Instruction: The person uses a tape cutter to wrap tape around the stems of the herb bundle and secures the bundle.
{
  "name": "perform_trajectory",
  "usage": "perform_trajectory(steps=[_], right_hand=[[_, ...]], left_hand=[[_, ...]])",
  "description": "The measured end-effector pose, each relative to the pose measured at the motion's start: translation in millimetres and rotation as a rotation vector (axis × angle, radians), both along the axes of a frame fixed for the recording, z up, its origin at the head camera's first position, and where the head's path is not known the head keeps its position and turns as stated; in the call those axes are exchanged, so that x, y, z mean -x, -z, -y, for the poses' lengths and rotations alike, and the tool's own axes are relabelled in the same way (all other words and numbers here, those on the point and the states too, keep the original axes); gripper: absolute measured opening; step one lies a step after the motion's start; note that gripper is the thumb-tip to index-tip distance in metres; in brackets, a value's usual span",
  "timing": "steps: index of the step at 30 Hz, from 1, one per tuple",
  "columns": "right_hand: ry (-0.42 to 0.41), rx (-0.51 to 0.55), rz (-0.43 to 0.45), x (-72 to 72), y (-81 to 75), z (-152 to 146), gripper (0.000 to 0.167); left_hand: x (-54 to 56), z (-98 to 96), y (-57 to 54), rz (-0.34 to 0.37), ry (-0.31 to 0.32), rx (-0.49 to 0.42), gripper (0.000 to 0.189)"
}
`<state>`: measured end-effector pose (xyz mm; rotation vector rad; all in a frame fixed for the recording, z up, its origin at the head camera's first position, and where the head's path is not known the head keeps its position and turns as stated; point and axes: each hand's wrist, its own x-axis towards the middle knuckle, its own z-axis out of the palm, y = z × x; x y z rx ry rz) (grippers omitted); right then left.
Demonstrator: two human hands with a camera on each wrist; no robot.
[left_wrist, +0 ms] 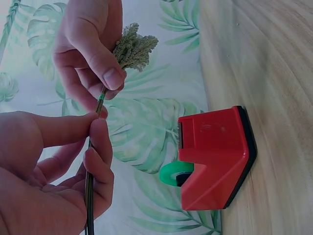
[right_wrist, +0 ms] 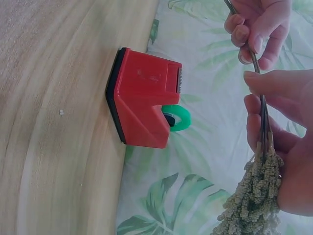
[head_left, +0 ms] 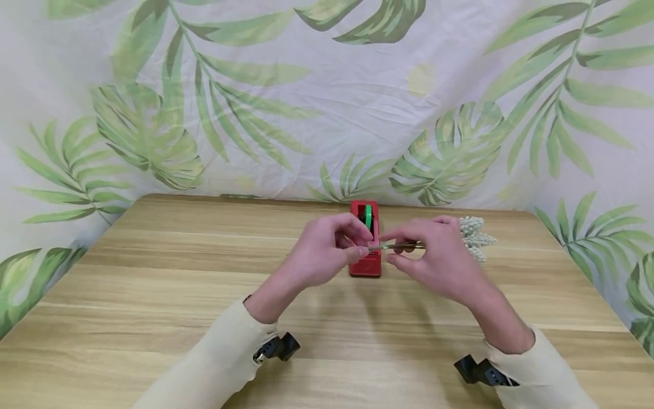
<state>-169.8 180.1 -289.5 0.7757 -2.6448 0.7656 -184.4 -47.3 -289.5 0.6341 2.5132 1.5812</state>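
Observation:
A small bunch of dried flowers [right_wrist: 252, 198] with pale grey-green heads and thin dark stems is held between both hands, above the table. My left hand [head_left: 327, 250] pinches the stems between thumb and forefinger, and its other fingers curl round their lower part in the left wrist view. Closer to the heads, my right hand [head_left: 441, 255] holds the stems between thumb and fingers. A narrow green band [left_wrist: 101, 96] shows on the stems between the two hands. Just behind the hands stands a red tape dispenser [head_left: 365, 267] carrying a roll of green tape [right_wrist: 182, 118].
The wood-grain table [head_left: 168, 272] extends to both sides of the arms. A leaf-patterned cloth [head_left: 357, 102] hangs behind its back edge. Each sleeved wrist wears a small black camera mount [head_left: 278, 347].

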Motion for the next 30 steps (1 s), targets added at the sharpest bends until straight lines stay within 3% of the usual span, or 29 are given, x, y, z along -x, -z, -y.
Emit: perform_trajectory(steps=[16,30], right_hand=[[0.096,-0.042,-0.064,-7.0,-0.6,-0.1,0.017],[0.068,-0.002,-0.076,-5.1,0.0,3.6,0.014]], left_hand=[[-1.0,-7.1,-0.2,-0.017,0.005,-0.024,0.01],[-3.5,-1.7,-3.5,-0.022,-0.013,-0.015,0.009]])
